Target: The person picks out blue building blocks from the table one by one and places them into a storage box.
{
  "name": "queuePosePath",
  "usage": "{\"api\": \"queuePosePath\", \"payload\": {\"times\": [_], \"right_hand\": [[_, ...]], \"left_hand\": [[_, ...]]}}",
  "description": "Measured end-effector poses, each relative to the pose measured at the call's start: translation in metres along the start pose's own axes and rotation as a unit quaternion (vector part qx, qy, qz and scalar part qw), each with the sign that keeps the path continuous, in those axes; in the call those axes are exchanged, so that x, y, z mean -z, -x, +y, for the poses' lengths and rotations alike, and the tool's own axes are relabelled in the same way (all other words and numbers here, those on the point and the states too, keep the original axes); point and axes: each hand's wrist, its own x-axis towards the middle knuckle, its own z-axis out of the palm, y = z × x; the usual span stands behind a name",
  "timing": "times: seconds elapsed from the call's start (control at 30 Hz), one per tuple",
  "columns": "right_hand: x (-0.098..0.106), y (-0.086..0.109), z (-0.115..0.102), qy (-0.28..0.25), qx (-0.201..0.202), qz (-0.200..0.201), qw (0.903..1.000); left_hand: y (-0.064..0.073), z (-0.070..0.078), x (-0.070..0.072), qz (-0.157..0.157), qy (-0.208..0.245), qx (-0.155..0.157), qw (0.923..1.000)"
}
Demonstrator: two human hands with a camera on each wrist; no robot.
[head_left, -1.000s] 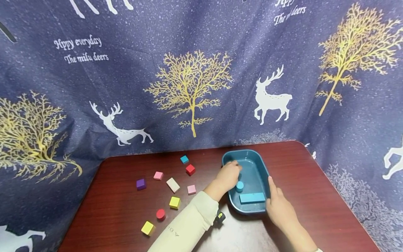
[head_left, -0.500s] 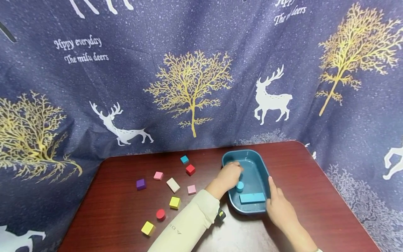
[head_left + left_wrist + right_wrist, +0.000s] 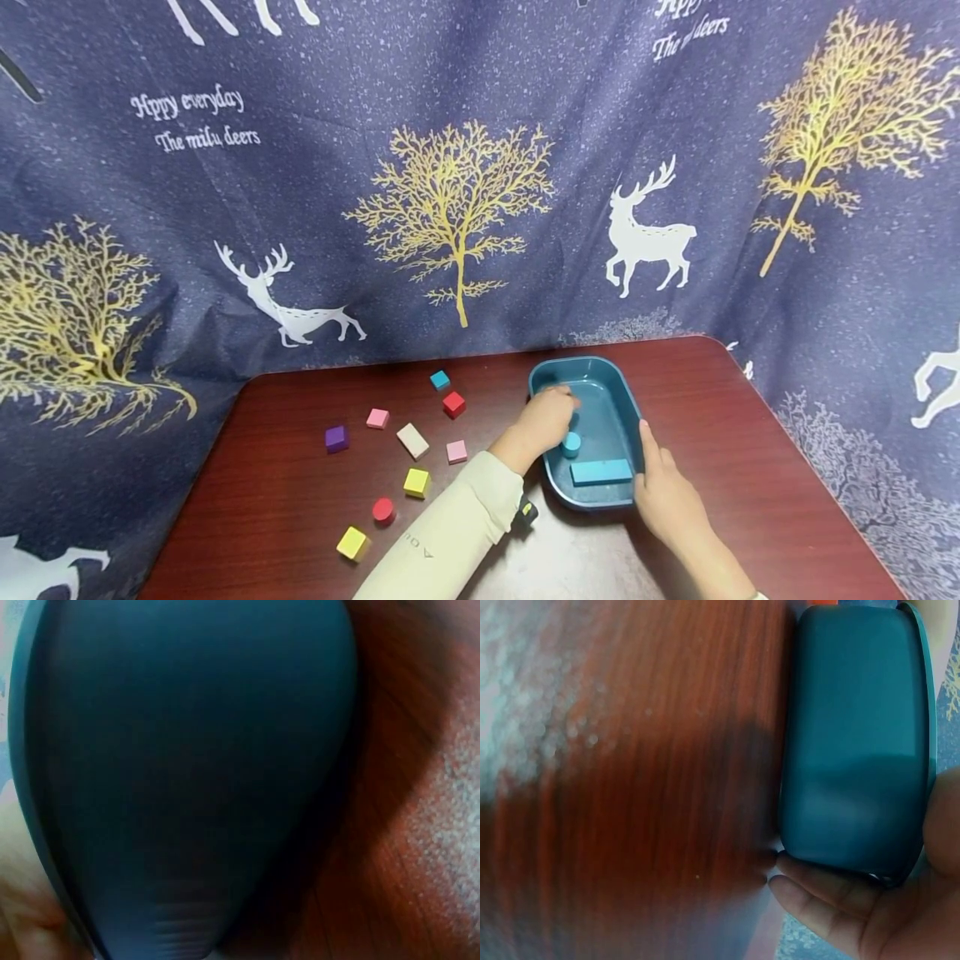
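Observation:
In the head view, a teal tray (image 3: 597, 502) stands at the right of the table, holding a light-blue cylinder (image 3: 571, 445) and a long light-blue block (image 3: 601, 472). My left hand (image 3: 547, 418) reaches over the tray's left rim with its fingers down inside; their tips and anything between them are hidden. Skin shows past the rim at the left edge of the left wrist view. My right hand (image 3: 669, 502) grips the near right side of the tray. In the right wrist view its fingers (image 3: 825, 904) lie against the outer wall, thumb side at the rim.
Left of the tray lie a light-blue block (image 3: 439, 380), red cube (image 3: 453, 405), red cylinder (image 3: 383, 512), white block (image 3: 412, 442), purple block (image 3: 337, 438), pink blocks (image 3: 377, 418) and yellow cubes (image 3: 416, 482). A patterned dark-blue cloth (image 3: 480, 217) hangs behind the table.
My left hand has shifted very slightly to the right inside the tray. The right hand, the tray and the blocks have stayed in place.

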Motion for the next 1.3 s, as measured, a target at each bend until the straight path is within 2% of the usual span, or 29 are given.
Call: {"api": "queuePosePath", "payload": {"times": [0.5, 0.63, 0.9, 1.07, 1.3], "right_hand": [[0.0019, 0.0004, -0.0026, 0.001, 0.001, -0.003, 1.0], [0.0015, 0.0005, -0.0025, 0.005, 0.002, -0.002, 1.0], [0.0027, 0.0014, -0.0045, 0.012, 0.005, 0.003, 0.9999], [0.0027, 0.0015, -0.0048, 0.016, 0.008, 0.004, 0.9998], [0.0027, 0.0009, -0.0041, 0.017, 0.01, 0.0, 0.9998]], "left_hand": [[0.0019, -0.0008, -0.0021, 0.007, 0.016, -0.004, 0.9998], [0.0031, -0.0009, -0.0009, 0.012, 0.03, 0.002, 0.9995], [0.0037, -0.001, -0.0025, 0.031, 0.093, 0.011, 0.9951], [0.005, -0.0011, -0.0021, 0.038, 0.105, 0.015, 0.9936], [0.0099, -0.006, 0.0039, 0.067, 0.127, 0.024, 0.9894]]}}
